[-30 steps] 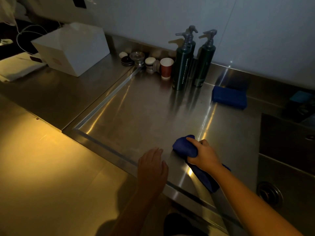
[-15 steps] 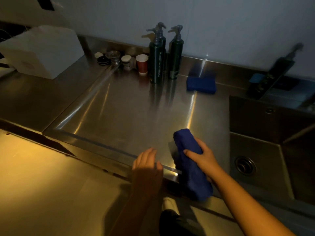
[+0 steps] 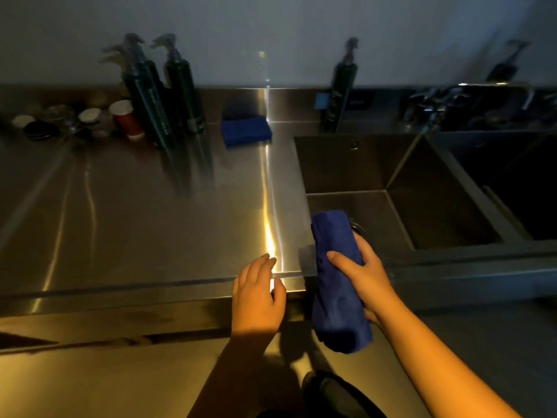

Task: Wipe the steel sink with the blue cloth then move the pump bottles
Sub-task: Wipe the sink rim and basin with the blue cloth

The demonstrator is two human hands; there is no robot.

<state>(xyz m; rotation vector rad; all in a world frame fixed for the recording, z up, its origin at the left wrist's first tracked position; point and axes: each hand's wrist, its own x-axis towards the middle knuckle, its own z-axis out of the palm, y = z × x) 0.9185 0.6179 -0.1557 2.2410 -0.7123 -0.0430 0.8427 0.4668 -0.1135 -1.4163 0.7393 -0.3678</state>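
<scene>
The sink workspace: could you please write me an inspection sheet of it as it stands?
Surface: steel counter glossy with light streaks; sink dark, drain partly hidden behind the cloth.
Job's things: blue cloth rolled, held over the sink's near-left corner; pump bottles upright at back left; lone bottle behind the sink.
Clutter: red cup, small tubs, folded blue pad along the back.
Hands: right hand grips the cloth; left hand open at the counter's front edge.
Cables: nothing seen.
Surroundings: pale wall, tap, second basin on the right.
</scene>
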